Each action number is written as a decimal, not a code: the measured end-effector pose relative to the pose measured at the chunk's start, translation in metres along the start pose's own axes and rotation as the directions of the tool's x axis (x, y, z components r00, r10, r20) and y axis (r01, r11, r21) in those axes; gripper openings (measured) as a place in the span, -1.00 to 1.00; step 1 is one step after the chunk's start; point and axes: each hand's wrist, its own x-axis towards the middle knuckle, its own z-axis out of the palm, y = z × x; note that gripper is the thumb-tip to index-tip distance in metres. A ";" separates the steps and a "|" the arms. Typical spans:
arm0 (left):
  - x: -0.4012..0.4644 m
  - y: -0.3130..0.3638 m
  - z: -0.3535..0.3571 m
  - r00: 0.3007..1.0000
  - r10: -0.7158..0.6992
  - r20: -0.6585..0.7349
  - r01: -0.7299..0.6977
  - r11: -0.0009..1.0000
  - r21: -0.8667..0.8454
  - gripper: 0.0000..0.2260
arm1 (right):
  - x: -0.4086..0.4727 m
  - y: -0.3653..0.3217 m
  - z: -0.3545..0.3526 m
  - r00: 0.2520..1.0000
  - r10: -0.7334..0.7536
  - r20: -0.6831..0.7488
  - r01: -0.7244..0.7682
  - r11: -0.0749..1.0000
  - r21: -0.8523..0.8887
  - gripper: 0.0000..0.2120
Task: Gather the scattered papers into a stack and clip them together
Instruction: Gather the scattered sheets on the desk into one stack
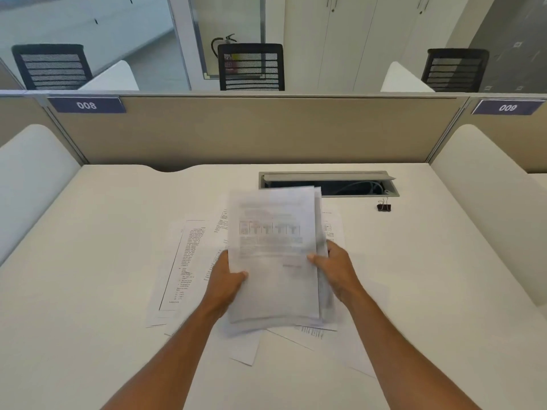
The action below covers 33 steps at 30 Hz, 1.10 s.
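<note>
A bundle of printed sheets (275, 255) is lifted above the white desk (88, 291), blurred by motion. My left hand (226, 279) grips its left edge, thumb on top. Along the right edge, my right hand (334, 267) grips the bundle the same way. Under and around the bundle lie several loose papers: one with a framed text column (183, 261) at the left, others poking out below (245, 347) and at the right (331, 229). A black binder clip (384, 206) stands on the desk at the far right, apart from both hands.
An open cable hatch (328, 183) with wires is set into the desk behind the papers. A beige partition (251, 131) closes the back, with white side dividers left and right. Black mesh chairs stand beyond the partition.
</note>
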 end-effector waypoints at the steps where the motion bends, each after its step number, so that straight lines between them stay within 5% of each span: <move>1: 0.000 0.009 0.000 0.996 0.066 -0.055 -0.066 0.998 0.009 -0.62 | -0.002 -0.011 0.000 0.998 -0.060 -0.031 0.061 0.998 0.016 -0.70; 9: 0.000 0.042 0.013 0.917 0.313 -0.248 -0.341 0.937 -0.080 -0.66 | -0.017 -0.054 0.009 0.917 -0.343 -0.206 0.365 0.927 0.083 -0.77; 17: -0.013 -0.002 0.018 0.982 0.134 -0.130 -0.133 0.991 0.016 -0.57 | -0.019 0.003 0.015 0.974 -0.190 -0.123 0.200 0.977 0.079 -0.60; 28: 0.001 -0.015 0.026 0.996 0.051 -0.068 -0.035 0.975 0.222 -0.48 | 0.001 0.006 0.015 0.983 -0.147 -0.107 0.143 0.989 -0.037 -0.72; 30: 0.010 -0.023 0.018 0.985 -0.036 -0.167 0.102 0.910 0.401 -0.42 | 0.008 -0.005 -0.002 0.970 -0.185 -0.160 0.165 0.978 -0.130 -0.80; 33: 0.010 -0.032 0.007 0.942 -0.215 -0.258 0.334 0.688 0.645 -0.30 | 0.022 -0.021 -0.031 0.963 -0.184 -0.196 0.119 0.945 -0.304 -0.85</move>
